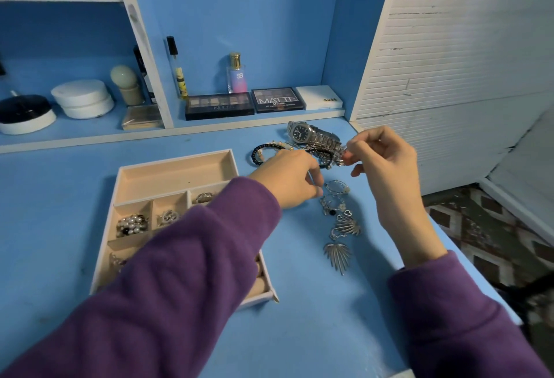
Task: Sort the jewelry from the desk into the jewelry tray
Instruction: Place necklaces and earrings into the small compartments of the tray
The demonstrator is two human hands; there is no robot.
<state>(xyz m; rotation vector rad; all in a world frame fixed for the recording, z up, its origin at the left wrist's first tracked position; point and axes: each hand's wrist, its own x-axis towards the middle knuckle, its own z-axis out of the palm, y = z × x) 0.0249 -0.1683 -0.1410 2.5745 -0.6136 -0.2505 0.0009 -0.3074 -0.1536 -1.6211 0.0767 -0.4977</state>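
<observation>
Since silver link bracelet [325, 153] looks light, limp, snag-prone, end link is pinched by R hand [386, 174], 2 o'clock of cream divided tray [177, 157]; L hand [287, 181] curled, hold unclear.

The blue desk [314, 317] carries a jewelry tray [177, 175] on its left. To the tray's right, from far edge to near, lie a watch [299, 131], beaded bracelets [257, 154], chain bracelets [322, 151], small silver pieces [332, 207] and a leaf-shaped pendant [338, 254].
</observation>
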